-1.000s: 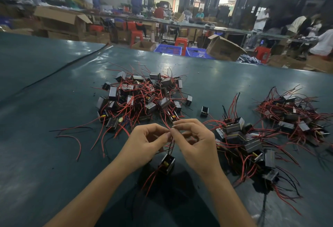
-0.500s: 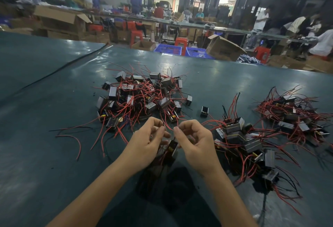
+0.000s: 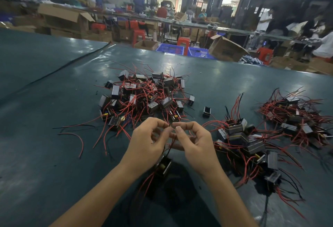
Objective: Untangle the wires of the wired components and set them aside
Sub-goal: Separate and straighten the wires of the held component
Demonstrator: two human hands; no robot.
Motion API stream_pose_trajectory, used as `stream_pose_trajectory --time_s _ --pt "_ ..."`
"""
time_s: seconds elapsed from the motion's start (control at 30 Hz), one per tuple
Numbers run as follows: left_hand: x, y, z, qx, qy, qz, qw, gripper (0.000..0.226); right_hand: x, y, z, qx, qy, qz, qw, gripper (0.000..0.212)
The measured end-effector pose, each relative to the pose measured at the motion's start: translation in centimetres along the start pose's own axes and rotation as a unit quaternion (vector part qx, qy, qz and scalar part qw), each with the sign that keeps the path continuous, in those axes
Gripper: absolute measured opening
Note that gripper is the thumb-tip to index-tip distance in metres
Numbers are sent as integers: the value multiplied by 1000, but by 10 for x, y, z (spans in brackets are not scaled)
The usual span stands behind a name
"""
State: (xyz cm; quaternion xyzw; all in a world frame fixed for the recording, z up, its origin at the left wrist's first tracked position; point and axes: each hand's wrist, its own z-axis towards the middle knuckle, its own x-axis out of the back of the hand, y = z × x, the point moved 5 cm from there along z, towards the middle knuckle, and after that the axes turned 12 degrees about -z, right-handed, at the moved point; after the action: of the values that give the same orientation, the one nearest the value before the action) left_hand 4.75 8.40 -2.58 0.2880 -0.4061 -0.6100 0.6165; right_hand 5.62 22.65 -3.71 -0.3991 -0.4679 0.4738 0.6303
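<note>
head: tangled pile (image 3: 144,96) beyond pinched wires (image 3: 170,144)

Red and black wires (image 3: 144,98); teal table (image 3: 45,154)

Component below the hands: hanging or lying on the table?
Hanging, apparently: the component dangles by its wires, pinched by the left hand and right hand. Table contact: cannot tell.

Big teal table (image 3: 54,154), open cardboard box (image 3: 227,48) and blue crates (image 3: 171,49) past its far edge, red stools (image 3: 138,33) further back.
</note>
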Motion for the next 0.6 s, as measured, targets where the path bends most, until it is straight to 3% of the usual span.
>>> stream_pose_trajectory --time_s 0.17,0.37,0.53,0.6 --pt "-4 -10 2 132 -65 -144 979 7 2 4 -1 -17 9 37 999 5" --pt "-11 -10 -1 135 -123 -91 979 7 0 4 -3 11 -32 25 999 6" --pt "-13 -11 -2 157 -127 -120 972 8 6 -13 -3 196 48 -151 968 6" --pt "-12 -11 -2 155 -130 -122 972 9 8 -15 -3 207 52 -165 963 6"
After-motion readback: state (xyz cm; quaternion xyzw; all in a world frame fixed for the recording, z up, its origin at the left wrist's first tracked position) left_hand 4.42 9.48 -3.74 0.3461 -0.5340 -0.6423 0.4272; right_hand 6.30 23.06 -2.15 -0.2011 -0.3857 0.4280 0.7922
